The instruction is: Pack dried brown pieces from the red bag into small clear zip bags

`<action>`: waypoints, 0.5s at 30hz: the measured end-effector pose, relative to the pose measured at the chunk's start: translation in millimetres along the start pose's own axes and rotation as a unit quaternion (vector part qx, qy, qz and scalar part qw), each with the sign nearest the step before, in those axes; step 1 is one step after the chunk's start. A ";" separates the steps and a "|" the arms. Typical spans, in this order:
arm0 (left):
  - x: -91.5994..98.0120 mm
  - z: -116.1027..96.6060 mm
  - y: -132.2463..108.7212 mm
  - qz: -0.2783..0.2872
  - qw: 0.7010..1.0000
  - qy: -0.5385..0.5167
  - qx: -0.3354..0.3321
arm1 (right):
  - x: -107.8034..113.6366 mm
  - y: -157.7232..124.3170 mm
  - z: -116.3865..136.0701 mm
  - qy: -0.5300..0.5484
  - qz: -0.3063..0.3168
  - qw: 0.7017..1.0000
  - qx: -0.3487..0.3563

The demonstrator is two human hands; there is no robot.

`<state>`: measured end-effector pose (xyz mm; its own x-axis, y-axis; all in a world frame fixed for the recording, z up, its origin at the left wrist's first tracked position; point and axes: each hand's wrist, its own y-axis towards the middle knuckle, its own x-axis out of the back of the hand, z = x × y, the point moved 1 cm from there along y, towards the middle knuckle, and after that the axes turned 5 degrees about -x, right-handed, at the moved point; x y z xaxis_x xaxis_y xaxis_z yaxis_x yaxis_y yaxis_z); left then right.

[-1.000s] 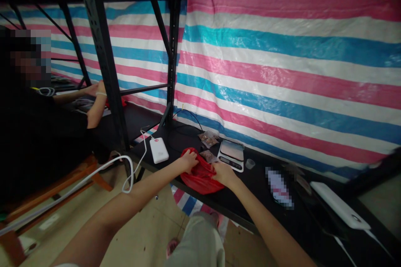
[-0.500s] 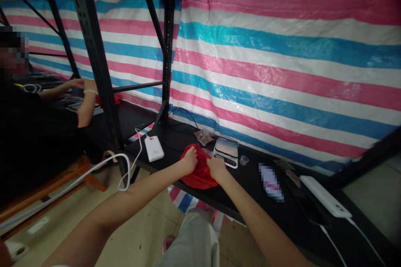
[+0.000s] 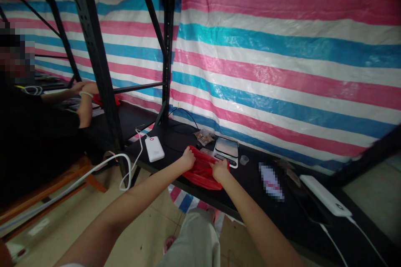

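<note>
A red plastic bag (image 3: 202, 171) lies on the black shelf (image 3: 250, 187) in front of me. My left hand (image 3: 187, 159) grips the bag's left rim with closed fingers. My right hand (image 3: 219, 170) grips the right rim the same way. The bag is stretched flat and wide between the two hands. Just behind it stand a small digital scale (image 3: 227, 149) and a little clear bag of brown pieces (image 3: 203, 136).
A white power bank (image 3: 154, 149) with a white cable lies left of the bag. A small clear cup (image 3: 244, 159), a blurred packet (image 3: 271, 182) and a second white power bank (image 3: 326, 196) sit to the right. Another person (image 3: 37, 125) works at the neighbouring shelf on the left. Black rack posts (image 3: 94, 58) stand between.
My hands have pulled apart and lowered, stretching the red bag from a bunched mound into a flat wide shape. The view has shifted slightly left.
</note>
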<state>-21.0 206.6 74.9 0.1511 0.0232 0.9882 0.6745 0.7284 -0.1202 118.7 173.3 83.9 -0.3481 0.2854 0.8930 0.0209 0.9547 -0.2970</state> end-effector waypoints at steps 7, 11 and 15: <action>4.7 -4.1 3.8 0.053 0.998 0.031 -0.016 | -5.0 -5.8 -8.3 -0.016 -0.034 0.999 0.018; -3.8 -5.1 12.3 0.005 1.000 -0.007 -0.018 | -11.4 -7.4 -5.3 -0.038 -0.031 0.999 -0.019; -14.0 -11.0 30.2 -0.051 0.996 -0.072 -0.007 | -11.2 -6.1 -0.5 -0.051 -0.019 0.998 -0.042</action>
<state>5.2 220.8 56.4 -0.0240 0.0484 0.9985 0.6913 0.7224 -0.0184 123.0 164.3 75.8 -0.4430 0.2422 0.8632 0.0825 0.9698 -0.2297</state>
